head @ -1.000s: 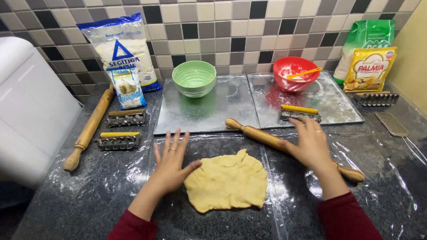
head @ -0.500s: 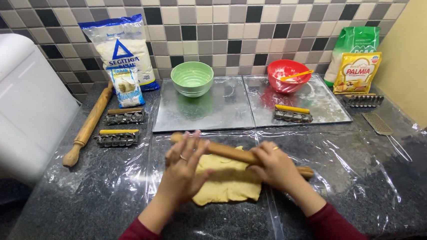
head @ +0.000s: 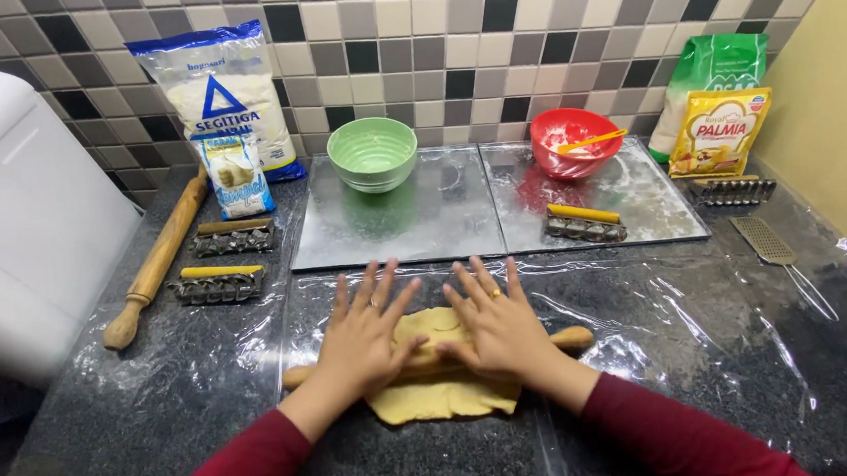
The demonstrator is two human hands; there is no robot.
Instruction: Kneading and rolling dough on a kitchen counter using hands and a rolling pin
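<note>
Two rolling pins are in view: one lies idle at the counter's left, the other lies across the single sheet of yellow dough on the plastic-covered counter. Two bowls, green and red, stand on two metal trays. The left hand and right hand press flat on the pin, fingers spread and unclenched, gripping nothing.

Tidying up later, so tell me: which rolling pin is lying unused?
The longer wooden rolling pin at far left, beside the white appliance; the other lies under both hands.
</note>
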